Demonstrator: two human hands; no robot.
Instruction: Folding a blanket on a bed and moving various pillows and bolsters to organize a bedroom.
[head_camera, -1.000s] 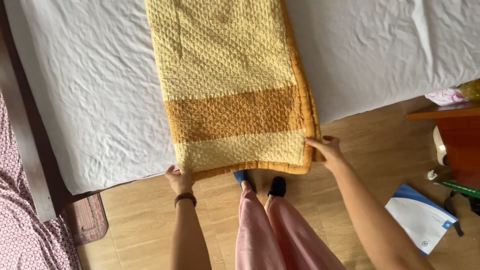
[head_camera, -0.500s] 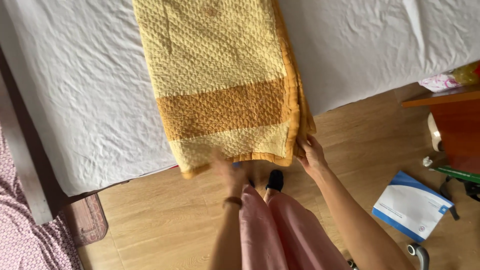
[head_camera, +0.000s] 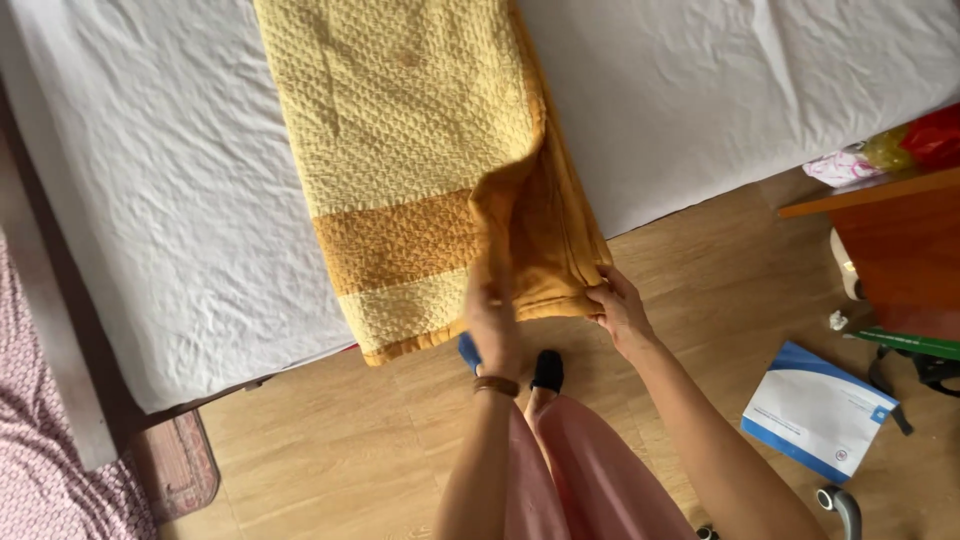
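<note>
A light wooden plank floor (head_camera: 330, 450) runs under the near edge of a bed covered with a creased white sheet (head_camera: 170, 200). Nearest the camera, pink trousers and dark shoes show between the two forearms. The left hand (head_camera: 492, 320), a brown band at its wrist, is closed on an upturned fold of the thick yellow-and-orange waffle-textured blanket (head_camera: 400, 130), lifting the darker smooth underside into a ridge. The right hand (head_camera: 620, 312) pinches the stacked layers at the blanket's near right corner, thumb on top, fingers beneath. The blanket lies folded lengthwise across the bed, its orange band and pale hem overhanging the mattress edge just beyond the hands. To the right, a blue-and-white flat packet (head_camera: 815, 412) lies on the floor beside a reddish wooden table (head_camera: 890, 245).
</note>
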